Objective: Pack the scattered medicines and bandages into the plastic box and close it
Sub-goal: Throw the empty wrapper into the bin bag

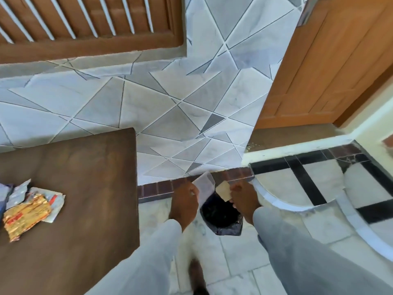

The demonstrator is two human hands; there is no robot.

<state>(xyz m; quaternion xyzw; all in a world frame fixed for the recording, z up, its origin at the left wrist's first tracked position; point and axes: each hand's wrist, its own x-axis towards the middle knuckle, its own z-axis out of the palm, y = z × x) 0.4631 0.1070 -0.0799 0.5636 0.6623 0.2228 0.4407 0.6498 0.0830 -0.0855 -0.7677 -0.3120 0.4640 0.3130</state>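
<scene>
My left hand [185, 201] grips a clear plastic box [205, 185], tilted over a black bag-lined bin [221, 216] on the floor. My right hand [242, 199] pinches a small tan card-like piece [223, 191] just above the bin. Both hands hover right of the brown table [85, 199]. A heap of medicine packets [27, 207], gold, silver and white blister strips, lies on the table's left side, well apart from both hands.
The tiled wall rises straight ahead, with a louvred wooden panel [85, 24] at the upper left. An open wooden door [331, 67] stands at the right. A raised curved floor step [297, 207] runs to the right of the bin.
</scene>
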